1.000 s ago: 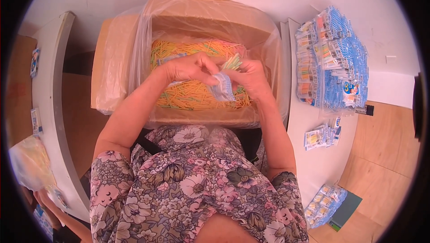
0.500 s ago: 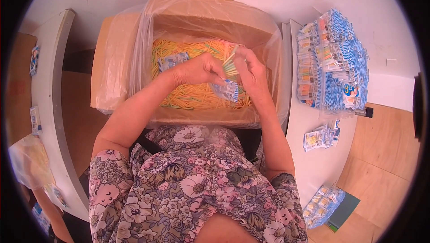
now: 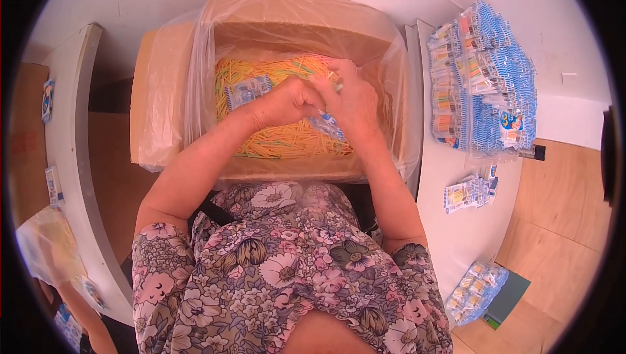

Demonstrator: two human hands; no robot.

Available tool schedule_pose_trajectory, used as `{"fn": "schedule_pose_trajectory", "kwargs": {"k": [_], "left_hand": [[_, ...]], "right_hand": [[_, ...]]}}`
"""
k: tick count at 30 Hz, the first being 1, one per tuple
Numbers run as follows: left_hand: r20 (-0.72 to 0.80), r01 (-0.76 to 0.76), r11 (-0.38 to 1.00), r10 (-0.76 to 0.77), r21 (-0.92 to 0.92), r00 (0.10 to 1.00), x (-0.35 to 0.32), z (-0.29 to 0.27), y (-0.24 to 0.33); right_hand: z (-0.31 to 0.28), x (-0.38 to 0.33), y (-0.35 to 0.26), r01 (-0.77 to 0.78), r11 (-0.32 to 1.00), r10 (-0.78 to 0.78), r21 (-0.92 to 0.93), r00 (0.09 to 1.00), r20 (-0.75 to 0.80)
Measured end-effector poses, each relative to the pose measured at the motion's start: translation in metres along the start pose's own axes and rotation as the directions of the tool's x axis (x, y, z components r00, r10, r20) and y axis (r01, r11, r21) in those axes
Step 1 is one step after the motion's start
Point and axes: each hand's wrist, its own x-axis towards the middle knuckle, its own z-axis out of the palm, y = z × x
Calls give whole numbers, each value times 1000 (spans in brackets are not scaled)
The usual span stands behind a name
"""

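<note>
A clear packet point(image 3: 248, 91) lies on the sticks at the box's left side — blue-printed packets point(image 3: 486, 80) heap the white table's far edge, a few point(image 3: 466, 192) mid-table.

Packet point(image 3: 328, 125) mostly hidden — under right hand point(image 3: 352, 103)

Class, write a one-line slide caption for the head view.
Two hands, left hand and right hand, hold a small packet over a box of yellow sticks.

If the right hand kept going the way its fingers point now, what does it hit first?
Probably the heap of yellow sticks in the lined cardboard box; the right hand points up and away, depth unclear.
</note>
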Motion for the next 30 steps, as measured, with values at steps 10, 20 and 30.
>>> {"fn": "schedule_pose_trajectory", "kwargs": {"k": [10, 20, 30], "left_hand": [[47, 232, 921, -229, -313, 972, 0, -8, -7], [-73, 122, 850, -184, -512, 980, 1, -11, -4], [71, 178, 874, -163, -453, 984, 2, -13, 8]], "right_hand": [[-27, -5, 32, -380, 865, 344, 327, 925, 162], [-55, -30, 40, -208, 934, 47, 290, 877, 478], [-50, 11, 16, -467, 661, 234, 588, 872, 429]]}}
